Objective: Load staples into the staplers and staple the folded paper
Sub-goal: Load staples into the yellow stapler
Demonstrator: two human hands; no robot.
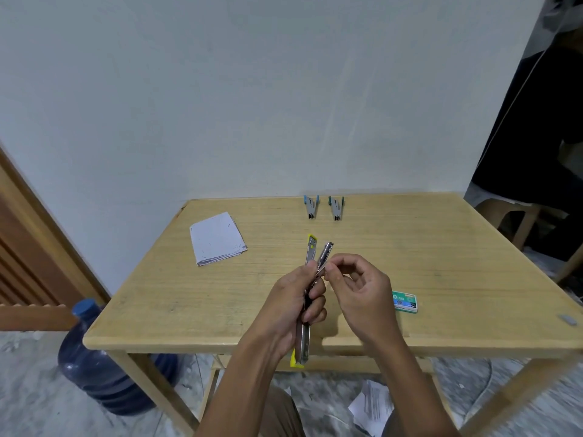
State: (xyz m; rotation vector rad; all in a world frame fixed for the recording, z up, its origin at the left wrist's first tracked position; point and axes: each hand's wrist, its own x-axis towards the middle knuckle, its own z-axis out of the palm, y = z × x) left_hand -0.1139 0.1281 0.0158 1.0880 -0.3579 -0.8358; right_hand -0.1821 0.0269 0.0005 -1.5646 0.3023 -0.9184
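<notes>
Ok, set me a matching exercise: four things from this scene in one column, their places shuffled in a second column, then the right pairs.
Things
1. yellow stapler
2. folded paper
3. staple box
4. water jug

Places
A. on the floor, by the left side of the table
B. on the table, just right of the right hand
C. gripped in the left hand
D. flat on the table's left part

Pairs: 1-C, 2-D, 3-B, 4-A
</notes>
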